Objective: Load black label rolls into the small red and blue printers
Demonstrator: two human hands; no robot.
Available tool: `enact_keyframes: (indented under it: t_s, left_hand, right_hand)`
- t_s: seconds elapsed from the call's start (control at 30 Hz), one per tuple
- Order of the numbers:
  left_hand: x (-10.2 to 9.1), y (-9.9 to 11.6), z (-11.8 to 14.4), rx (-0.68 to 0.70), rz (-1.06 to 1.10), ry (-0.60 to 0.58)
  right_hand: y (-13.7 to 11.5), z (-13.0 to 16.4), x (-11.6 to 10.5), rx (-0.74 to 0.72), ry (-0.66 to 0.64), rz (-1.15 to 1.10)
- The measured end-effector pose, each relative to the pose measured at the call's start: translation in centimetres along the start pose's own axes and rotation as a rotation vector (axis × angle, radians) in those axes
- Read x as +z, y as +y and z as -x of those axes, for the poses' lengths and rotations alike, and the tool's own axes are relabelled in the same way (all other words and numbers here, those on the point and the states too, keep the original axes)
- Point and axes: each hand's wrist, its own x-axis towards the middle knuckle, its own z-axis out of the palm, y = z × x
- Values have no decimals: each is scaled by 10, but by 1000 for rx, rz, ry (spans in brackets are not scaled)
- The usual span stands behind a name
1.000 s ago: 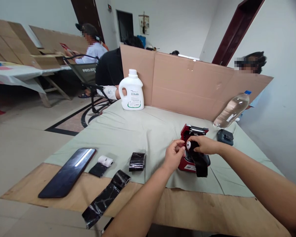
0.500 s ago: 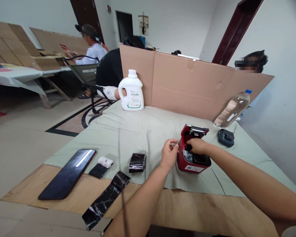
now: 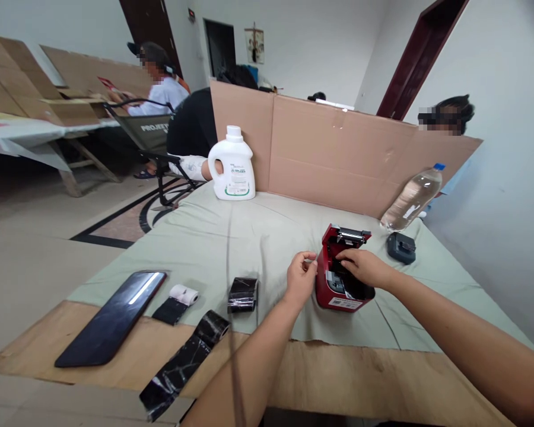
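- we see a red box-shaped machine (image 3: 338,286) with its lid raised at the back; a silvery bar runs along the lid's edge, and a pale label with dark print sits low on the front.
- inside we make out a dark hollow, grey parts near the front left corner, and a glossy black strip (image 3: 355,289) toward the front right.
- the machine stands upright on a pale green cloth (image 3: 196,249) spread over a wooden table (image 3: 360,367), between our two hands.
- our left hand (image 3: 301,276) is just beside the machine's left wall, fingers loosely curled, with nothing seen in its grasp; we cannot tell whether its fingertips touch the wall.
- our right hand (image 3: 360,265) reaches in from the right over the opening, fingers bent down into it; the hand hides what is under it, so we cannot tell whether it grips anything.
- to the left lie a black roll (image 3: 242,295), a partly unwound black roll (image 3: 184,365), a white roll (image 3: 186,294) with a black end, and a dark flat slab (image 3: 111,323).
- a dark grey device (image 3: 401,248) lies right of the machine; behind it a clear bottle (image 3: 412,198) leans on a cardboard screen (image 3: 329,154), and a white jug (image 3: 234,172) stands farther left.
- a thin blurred dark line crosses our left forearm.
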Motion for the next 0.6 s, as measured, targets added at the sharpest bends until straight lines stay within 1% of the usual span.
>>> enact_keyframes:
  t_s: [0.07, 0.13, 0.2, 0.27, 0.33, 0.4, 0.47, 0.53, 0.57, 0.6]
  left_hand:
    - [-1, 5, 4, 180, -128, 1]
    - [-2, 12, 10, 399, -270, -29]
    - [-3, 18, 15, 591, -383, -101]
    - [-4, 22, 20, 708, -458, -200]
    - [-3, 21, 22, 754, -512, -289]
    - [-3, 19, 22, 755, -552, -329]
    - [-2, 16, 21, 750, -570, -332]
    - [-2, 14, 20, 747, -571, -326]
    - [-2, 13, 20, 749, -569, -324]
    - [-2, 13, 20, 753, -566, -318]
  right_hand:
    - [-1, 18, -1, 0, 93, -108]
    - [-2, 36, 2, 8, 165, -195]
    - [-5, 50, 8, 1, 217, -243]
    - [-6, 59, 14, -32, 258, -262]
    - [-5, 60, 18, -76, 289, -264]
    - [0, 54, 16, -118, 373, -246]
    - [9, 41, 11, -131, 533, -192]
    - [20, 23, 5, -102, 685, -121]
    - [26, 14, 3, -76, 722, -97]
    - [32, 4, 2, -52, 727, -85]
